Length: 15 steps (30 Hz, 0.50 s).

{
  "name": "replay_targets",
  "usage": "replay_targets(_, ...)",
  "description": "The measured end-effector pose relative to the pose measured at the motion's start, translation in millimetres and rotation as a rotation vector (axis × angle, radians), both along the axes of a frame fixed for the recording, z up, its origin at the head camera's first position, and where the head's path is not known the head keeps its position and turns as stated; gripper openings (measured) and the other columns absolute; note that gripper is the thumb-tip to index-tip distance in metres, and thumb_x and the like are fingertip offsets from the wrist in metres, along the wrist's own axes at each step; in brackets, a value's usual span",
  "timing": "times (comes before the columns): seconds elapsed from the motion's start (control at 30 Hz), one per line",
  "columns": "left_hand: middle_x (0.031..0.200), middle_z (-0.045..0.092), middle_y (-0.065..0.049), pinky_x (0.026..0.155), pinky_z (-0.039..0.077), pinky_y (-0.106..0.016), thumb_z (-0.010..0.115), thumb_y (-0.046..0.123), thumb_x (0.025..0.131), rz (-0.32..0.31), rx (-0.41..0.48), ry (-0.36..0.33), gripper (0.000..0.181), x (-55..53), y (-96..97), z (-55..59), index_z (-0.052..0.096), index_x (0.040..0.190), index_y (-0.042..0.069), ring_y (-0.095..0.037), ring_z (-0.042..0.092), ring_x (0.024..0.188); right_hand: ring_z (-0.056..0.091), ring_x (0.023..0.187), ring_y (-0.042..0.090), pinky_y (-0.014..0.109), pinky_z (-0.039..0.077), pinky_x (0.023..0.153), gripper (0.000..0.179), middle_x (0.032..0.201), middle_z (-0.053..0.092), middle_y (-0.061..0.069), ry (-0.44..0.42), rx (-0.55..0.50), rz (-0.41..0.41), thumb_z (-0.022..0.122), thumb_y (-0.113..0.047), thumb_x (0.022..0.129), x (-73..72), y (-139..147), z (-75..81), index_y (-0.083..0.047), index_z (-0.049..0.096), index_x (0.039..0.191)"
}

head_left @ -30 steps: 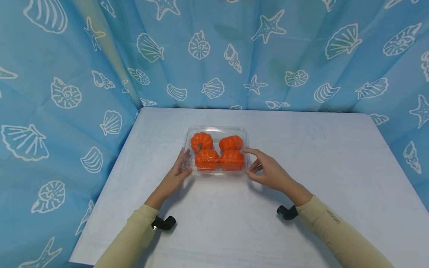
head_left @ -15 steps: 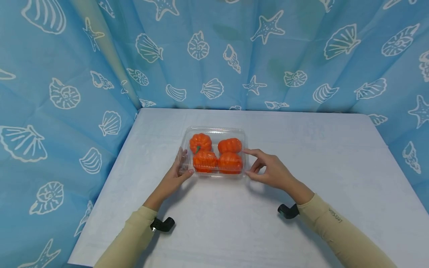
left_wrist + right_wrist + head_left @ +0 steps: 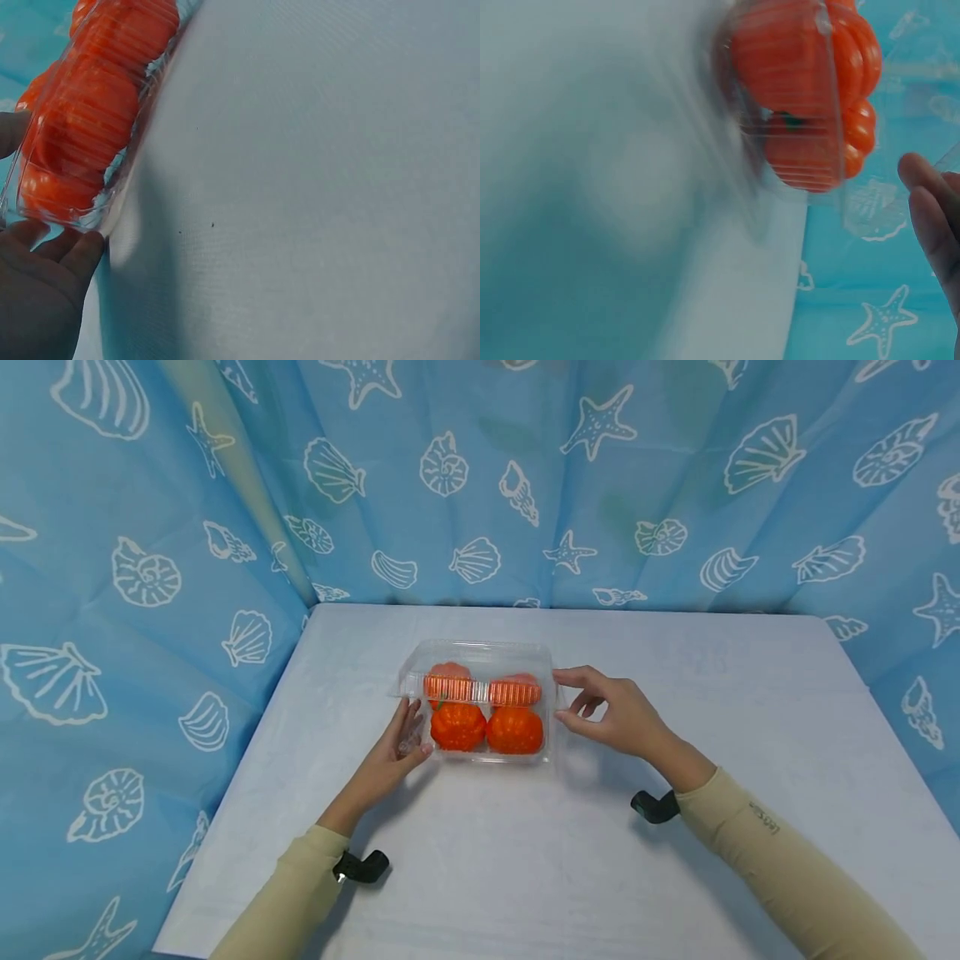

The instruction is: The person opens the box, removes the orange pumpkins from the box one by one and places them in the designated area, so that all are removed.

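Observation:
A clear plastic clamshell box [image 3: 480, 758] stands on the white table in the head view, holding several small orange toy-like pumpkins [image 3: 458, 727], one with a green stem. Its hinged lid [image 3: 480, 653] is tilted up, and the ribbed front of the lid crosses over the back pumpkins. My left hand [image 3: 390, 752] holds the box's left side, thumb by the front corner; the left wrist view shows its fingers [image 3: 79, 255] against the box end. At the right, my right hand [image 3: 615, 710] pinches the lid's side edge between thumb and forefinger; the right wrist view is partly blurred.
The white table [image 3: 675, 860] reaches back to a blue curtain [image 3: 480, 485] with white shell and starfish prints, which also hangs on the left. A black wrist-worn camera [image 3: 362, 866] sits at the left cuff, another black camera [image 3: 655, 807] at the right.
The right hand has moved up and slightly right, and the lid's ribbed front has swung up and back from the front pumpkins. The left hand stays at the box's left side.

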<state>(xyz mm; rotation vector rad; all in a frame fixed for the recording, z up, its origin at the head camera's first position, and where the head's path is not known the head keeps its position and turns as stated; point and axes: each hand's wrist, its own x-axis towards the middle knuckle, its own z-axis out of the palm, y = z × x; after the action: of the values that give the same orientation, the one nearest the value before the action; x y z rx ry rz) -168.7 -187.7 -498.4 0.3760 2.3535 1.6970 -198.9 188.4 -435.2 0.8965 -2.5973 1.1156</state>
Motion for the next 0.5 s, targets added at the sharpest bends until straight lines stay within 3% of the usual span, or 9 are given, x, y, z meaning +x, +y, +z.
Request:
replay_targets(0.2,0.17,0.014,-0.008,0.116,0.032,-0.053,0.065,0.013,0.101,-0.009,0.017,0.012,0.093,0.7,1.3,-0.2,-0.002,0.164,0.012,-0.031,0.022,0.154,0.066,0.098,0.022,0.042,0.06,0.08,0.054,0.123,0.07,0.007,0.041,-0.001,-0.047,0.08,-0.019,0.088,-7.6,-1,13.6,-0.009,0.063,0.138)
replay_targets(0.37,0.17,0.015,-0.008,0.115,0.033,-0.055,0.066,0.014,0.1,0.001,0.005,0.011,0.093,1.0,1.6,-0.4,-0.001,0.165,0.013,-0.032,0.023,0.153,0.065,0.117,0.024,0.042,0.056,0.095,0.051,0.137,0.065,0.007,0.116,-0.102,-0.058,0.078,-0.012,0.089,-15.8,-4,22.8,-0.007,0.061,0.137)
replay_targets(0.5,0.17,0.017,-0.007,0.115,0.033,-0.056,0.066,0.016,0.1,0.005,-0.009,0.01,0.093,2.0,1.5,1.5,0.0,0.165,0.014,-0.031,0.024,0.153,0.065,0.118,0.023,0.04,0.052,0.1,0.047,0.137,0.065,0.005,0.147,-0.178,-0.078,0.074,-0.007,0.092,-23.0,-7,30.2,-0.01,0.059,0.137)
